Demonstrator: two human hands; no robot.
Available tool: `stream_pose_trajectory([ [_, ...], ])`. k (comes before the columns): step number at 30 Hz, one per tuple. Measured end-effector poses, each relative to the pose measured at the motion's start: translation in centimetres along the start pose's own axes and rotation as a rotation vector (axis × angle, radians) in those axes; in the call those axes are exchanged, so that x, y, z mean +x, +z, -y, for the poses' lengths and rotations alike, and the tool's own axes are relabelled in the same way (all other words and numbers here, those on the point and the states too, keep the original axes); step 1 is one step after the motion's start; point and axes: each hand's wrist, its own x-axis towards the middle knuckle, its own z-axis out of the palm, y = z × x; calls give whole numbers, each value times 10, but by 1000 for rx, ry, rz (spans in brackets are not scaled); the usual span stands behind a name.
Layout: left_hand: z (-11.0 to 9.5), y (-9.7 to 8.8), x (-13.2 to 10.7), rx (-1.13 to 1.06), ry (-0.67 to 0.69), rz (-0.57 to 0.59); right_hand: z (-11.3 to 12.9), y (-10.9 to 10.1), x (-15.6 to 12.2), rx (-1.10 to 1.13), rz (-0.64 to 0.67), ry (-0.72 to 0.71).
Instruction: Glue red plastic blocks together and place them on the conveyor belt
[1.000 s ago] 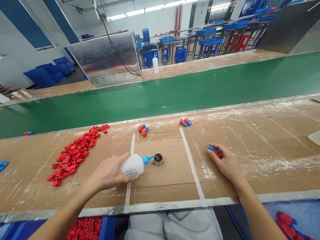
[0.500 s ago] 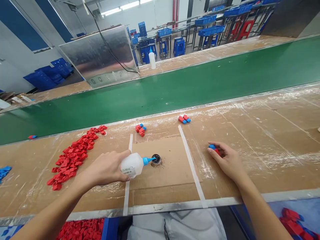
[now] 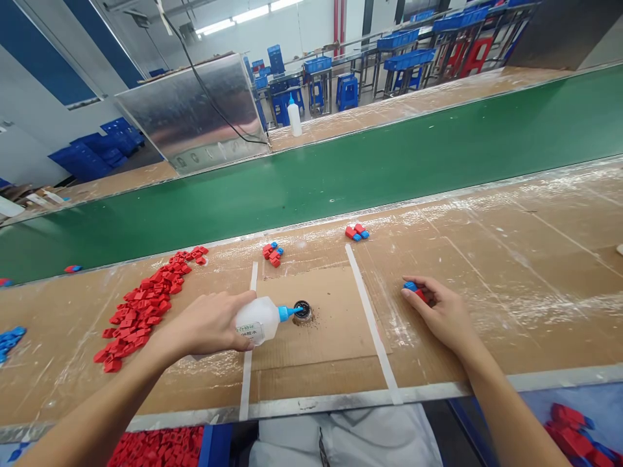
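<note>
My left hand is wrapped round a white squeeze bottle lying tilted, its blue nozzle dipping into a small dark round dish on the cardboard pad. My right hand rests on the table to the right, fingers curled on a small blue and red plastic piece. A large heap of red plastic pieces lies to the left of my left hand.
Two small clusters of red and blue pieces lie near the table's far edge. Beyond runs a green conveyor belt. Blue pieces sit at far left. Another bottle stands past the belt. Bins of parts sit below the table edge.
The nozzle of the bottle has moved from just left of the dish into it. My right hand stays on the small piece. The view has shifted slightly.
</note>
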Motion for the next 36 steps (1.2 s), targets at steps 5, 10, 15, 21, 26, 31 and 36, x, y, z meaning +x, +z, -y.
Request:
stream_pose_trajectory([
  [5,-1,-2,-2,-5,-10,11,0,0,0,-15,1,5],
  [10,0,-1,-4,-2,-9,1,-1,0,-1,-30,-10,3],
  [15,3,1,-1,1,-1,-6,-7,2,-1,-37,-9,-13],
  [21,5,3,0,-14,-7,-10,-7,3,-1,-29,-6,-13],
  [26,8,3,2,-3,15,-24,-5,3,-1,-43,-2,-16],
  [31,7,0,4,-20,36,-26,-6,3,-1,-49,-3,-27],
  [36,5,-2,5,-33,21,-24,-4,3,0,-58,2,-35],
])
